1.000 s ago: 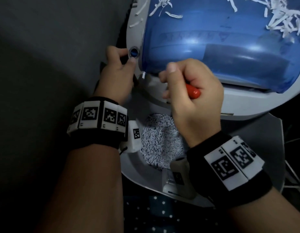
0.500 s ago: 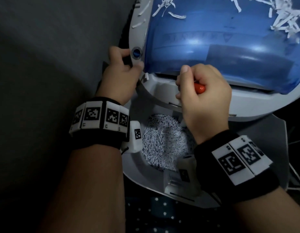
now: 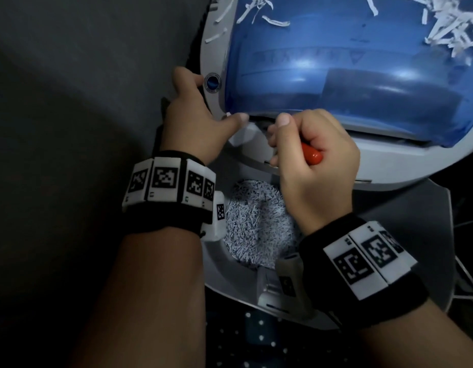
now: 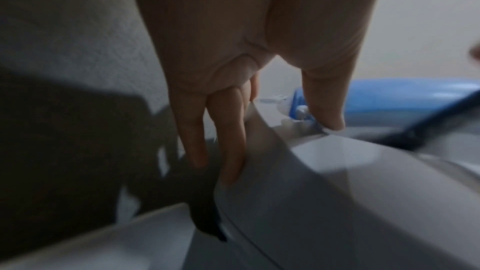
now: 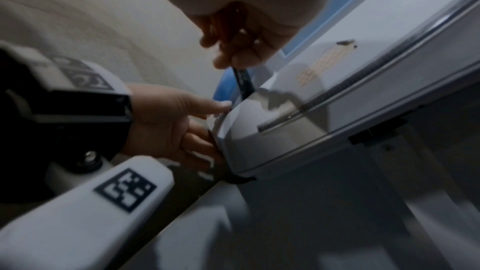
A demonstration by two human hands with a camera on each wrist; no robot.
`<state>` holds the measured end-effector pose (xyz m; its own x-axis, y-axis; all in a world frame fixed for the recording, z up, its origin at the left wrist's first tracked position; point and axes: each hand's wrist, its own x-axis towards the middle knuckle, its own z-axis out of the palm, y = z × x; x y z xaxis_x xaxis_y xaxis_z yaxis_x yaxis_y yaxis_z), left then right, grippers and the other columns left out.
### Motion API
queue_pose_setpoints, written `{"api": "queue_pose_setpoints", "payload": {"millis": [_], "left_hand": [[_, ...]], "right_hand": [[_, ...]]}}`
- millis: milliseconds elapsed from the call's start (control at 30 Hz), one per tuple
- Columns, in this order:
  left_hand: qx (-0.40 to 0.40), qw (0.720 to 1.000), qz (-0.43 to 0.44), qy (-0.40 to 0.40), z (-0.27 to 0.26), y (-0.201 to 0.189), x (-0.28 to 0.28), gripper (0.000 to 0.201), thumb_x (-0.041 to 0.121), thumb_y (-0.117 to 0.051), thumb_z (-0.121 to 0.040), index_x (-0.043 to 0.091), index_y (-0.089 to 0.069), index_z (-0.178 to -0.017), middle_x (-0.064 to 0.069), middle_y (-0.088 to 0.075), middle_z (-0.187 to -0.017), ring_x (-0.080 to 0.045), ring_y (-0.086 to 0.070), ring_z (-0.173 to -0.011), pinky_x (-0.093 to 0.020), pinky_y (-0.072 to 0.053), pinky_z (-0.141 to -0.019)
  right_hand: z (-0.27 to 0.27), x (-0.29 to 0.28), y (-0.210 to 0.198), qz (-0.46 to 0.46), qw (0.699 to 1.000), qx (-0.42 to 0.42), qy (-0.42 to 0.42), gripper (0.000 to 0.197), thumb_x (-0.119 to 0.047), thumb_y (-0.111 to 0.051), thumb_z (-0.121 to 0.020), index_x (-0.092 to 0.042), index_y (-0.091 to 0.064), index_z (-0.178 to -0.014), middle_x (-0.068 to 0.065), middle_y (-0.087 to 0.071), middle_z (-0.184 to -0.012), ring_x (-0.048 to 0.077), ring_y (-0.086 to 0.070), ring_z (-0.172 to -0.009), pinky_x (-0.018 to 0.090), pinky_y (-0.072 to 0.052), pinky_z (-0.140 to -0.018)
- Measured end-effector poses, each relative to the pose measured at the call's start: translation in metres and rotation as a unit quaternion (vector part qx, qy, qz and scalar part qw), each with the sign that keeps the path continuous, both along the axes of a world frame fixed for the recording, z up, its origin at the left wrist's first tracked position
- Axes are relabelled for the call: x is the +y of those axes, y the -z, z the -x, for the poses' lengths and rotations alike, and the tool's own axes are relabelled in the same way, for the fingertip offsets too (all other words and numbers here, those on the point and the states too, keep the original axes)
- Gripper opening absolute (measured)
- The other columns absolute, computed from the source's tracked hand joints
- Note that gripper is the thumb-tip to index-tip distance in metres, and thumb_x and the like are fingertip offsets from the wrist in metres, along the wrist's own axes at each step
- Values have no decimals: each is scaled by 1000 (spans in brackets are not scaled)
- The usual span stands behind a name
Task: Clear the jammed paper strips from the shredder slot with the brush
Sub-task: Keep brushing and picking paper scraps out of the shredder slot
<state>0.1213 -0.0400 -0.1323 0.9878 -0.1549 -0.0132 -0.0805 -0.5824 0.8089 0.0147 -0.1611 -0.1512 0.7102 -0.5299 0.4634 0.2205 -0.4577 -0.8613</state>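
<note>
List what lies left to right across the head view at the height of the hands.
Dark wall → left hand → right hand holding the red brush handle → grey shredder body.

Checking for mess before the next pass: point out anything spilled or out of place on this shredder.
Loose paper strips are scattered over the shredder's blue cover, with a few more on the grey rim at its left. They belong in the bin with the shredded paper below.
</note>
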Motion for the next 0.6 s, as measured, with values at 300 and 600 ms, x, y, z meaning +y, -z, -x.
{"api": "queue_pose_setpoints", "payload": {"millis": [300, 600], "left_hand": [[27, 999, -29, 21, -7, -5, 6, 85, 63, -74, -53, 22, -33, -116, -1, -66, -114, -16, -67, -100, -44, -53, -92], [25, 998, -52, 21, -12, -2, 9, 70, 45, -81, -76, 17, -36, -122, -1, -66, -112, -13, -65, -98, -29, -48, -83]], "right_hand": [[8, 7, 6, 64, 994, -10, -87, 27, -10, -57, -95, -1, -64, -71, 8, -66, -82, 18, -61, -82, 21, -44, -78], [4, 10, 15, 80, 986, -18, -147, 15, -8, -61, -94, -2, -65, -81, 10, -67, -106, 15, -61, -105, 18, -42, -95]]}}
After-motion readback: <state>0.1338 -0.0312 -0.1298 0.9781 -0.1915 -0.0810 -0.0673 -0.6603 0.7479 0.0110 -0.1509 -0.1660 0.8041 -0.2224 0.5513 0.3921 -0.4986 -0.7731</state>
